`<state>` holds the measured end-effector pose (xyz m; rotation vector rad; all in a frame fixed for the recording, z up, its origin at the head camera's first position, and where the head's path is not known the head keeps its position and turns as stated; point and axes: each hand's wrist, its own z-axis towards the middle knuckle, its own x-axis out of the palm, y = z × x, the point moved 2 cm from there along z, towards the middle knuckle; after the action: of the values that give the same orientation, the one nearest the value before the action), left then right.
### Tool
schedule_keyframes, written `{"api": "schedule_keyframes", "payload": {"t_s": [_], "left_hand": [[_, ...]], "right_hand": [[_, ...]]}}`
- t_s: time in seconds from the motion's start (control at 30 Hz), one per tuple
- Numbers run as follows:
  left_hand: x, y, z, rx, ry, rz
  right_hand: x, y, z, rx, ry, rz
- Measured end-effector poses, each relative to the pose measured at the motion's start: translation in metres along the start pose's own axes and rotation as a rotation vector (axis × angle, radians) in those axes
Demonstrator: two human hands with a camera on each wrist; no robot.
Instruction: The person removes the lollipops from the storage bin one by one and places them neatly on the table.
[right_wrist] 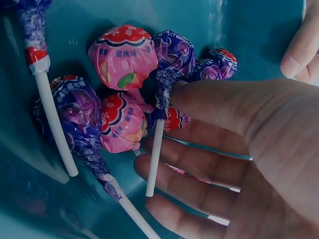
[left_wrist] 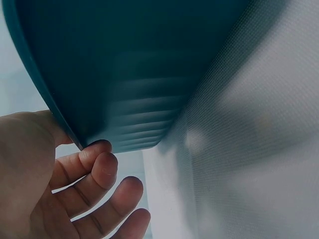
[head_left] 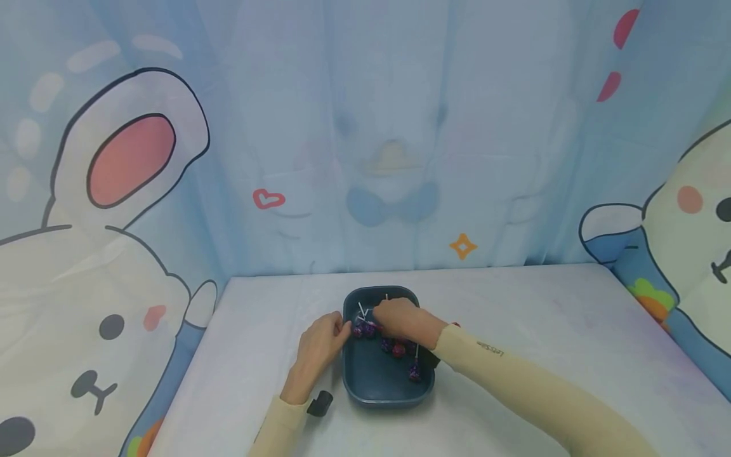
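A dark teal tray point(head_left: 384, 402) with rounded corners holds several wrapped lollipops. My left hand point(head_left: 321, 346) is at its left side, the thumb and index finger point(left_wrist: 95, 148) pinching the rim and the other fingers loosely bent. Over the lollipops, inside the tray, is my right hand point(head_left: 407, 320). Its thumb meets the twisted neck of a purple lollipop point(right_wrist: 172, 55) with a white stick, and its fingers curve behind that stick. The index fingertip is hidden behind the wrapper. Beside it lie two pink lollipops point(right_wrist: 122, 59) and another purple lollipop point(right_wrist: 75, 112).
The tray stands on a white-covered table point(head_left: 514, 343). One purple lollipop point(head_left: 414, 372) lies apart near the tray's right wall. Behind the table hangs a blue curtain point(head_left: 394, 82) printed with cartoon animals.
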<state>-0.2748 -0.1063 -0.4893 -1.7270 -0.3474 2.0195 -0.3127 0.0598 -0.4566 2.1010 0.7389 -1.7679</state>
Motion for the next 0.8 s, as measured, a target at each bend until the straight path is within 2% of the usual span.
{"api": "schedule_keyframes", "payload": {"t_s": [0.23,0.43,0.8], "left_hand": [[0.002,0.001,0.001,0.002,0.000,-0.001],[0.001,0.001,0.001,-0.002,-0.005,-0.008],[0.001,0.001,0.000,-0.013,-0.001,-0.005]], "right_hand": [[-0.002,-0.003,-0.001,-0.005,0.002,0.011],[-0.015,-0.011,-0.006,-0.012,-0.065,0.053],[-0.023,-0.020,-0.017,0.010,-0.036,0.082]]}}
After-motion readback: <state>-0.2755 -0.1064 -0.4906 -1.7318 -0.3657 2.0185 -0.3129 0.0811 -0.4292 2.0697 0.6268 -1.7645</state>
